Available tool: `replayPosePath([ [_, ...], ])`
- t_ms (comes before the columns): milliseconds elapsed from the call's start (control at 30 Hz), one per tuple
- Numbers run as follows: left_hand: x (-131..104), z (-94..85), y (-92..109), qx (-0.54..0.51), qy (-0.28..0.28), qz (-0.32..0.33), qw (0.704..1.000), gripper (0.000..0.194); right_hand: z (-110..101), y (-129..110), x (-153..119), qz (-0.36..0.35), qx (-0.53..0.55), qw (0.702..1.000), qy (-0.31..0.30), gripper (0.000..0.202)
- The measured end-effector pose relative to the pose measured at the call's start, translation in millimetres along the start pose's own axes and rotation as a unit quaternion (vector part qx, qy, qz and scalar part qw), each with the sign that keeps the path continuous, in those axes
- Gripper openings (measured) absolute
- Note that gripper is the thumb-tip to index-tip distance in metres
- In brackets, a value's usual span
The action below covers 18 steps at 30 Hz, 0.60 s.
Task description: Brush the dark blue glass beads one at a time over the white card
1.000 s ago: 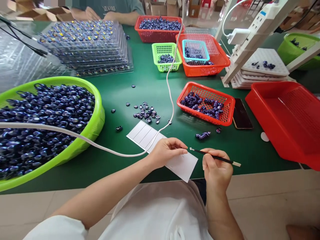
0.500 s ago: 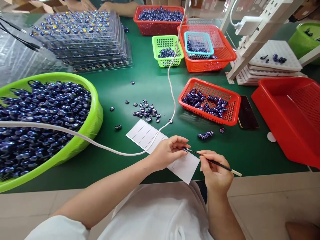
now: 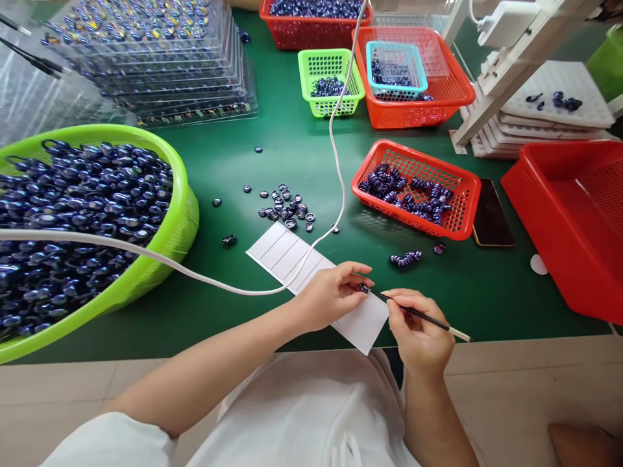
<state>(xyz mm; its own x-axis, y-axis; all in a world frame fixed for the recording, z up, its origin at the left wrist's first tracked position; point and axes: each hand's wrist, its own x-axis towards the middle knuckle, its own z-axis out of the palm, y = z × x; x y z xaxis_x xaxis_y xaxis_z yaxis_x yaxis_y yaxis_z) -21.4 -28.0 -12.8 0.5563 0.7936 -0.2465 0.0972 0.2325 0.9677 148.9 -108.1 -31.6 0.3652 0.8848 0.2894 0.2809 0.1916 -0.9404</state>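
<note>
From my remote station I record that the stick's [image 3: 431, 319] tip has come in to the small dark piece [image 3: 363, 288]; I judge work on that piece to be under way. The left hand [image 3: 321, 297] pinches the piece between thumb and fingers, over the paper [image 3: 364, 329]. The right hand [image 3: 424, 334] grips the stick, fingertips pressed together. Tip contact cannot be confirmed. From the piece, loose parts [image 3: 291, 224] lie at eleven o'clock, the red basket [image 3: 470, 207] at one.
</note>
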Motion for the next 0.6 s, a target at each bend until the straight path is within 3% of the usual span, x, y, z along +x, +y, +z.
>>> replayPosePath([
  [600,0.1,-0.4,0.9,0.041,-0.004,0.007,0.999,0.04,-3.2,-0.5,0.9,-0.004,-0.015,1.0,-0.021,0.018],
])
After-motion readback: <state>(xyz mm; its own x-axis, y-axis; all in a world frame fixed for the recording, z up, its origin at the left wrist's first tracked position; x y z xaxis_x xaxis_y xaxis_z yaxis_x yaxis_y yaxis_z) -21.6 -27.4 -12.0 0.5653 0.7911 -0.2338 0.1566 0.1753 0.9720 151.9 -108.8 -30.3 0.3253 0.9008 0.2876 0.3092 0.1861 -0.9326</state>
